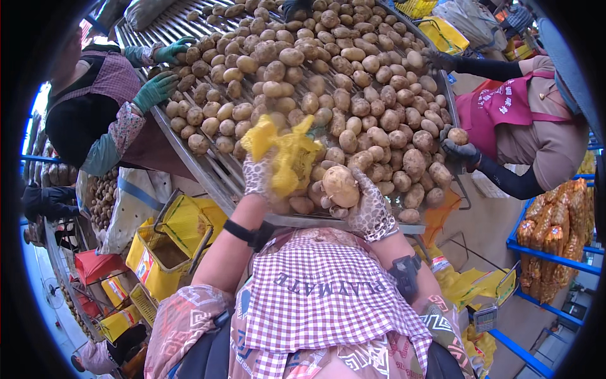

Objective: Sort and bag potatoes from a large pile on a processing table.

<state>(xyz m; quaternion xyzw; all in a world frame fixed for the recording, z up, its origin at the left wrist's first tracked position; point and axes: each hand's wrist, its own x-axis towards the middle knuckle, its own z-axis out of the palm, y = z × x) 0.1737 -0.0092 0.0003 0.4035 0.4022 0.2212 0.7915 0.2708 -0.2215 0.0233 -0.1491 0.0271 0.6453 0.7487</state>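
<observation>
Many potatoes (369, 97) cover a slatted metal sorting table (189, 142) before me. My left hand (258, 175), in a spotted glove, grips a crumpled yellow mesh net (291, 161) above the near potatoes. Motion blurs the net, and it hides most of those fingers. In the matching glove, my right hand (371, 208) holds one large pale potato (340, 186) from its right side, close to the table's near edge. The potato has some soil on it.
Co-workers' gloved hands are at the table's left (156, 90) and right (461, 149); the latter holds a potato (458, 136). A yellow-lined basket (165, 256) stands lower left. An orange net (438, 220) hangs by the right corner. Blue racking (558, 260) holds filled net bundles.
</observation>
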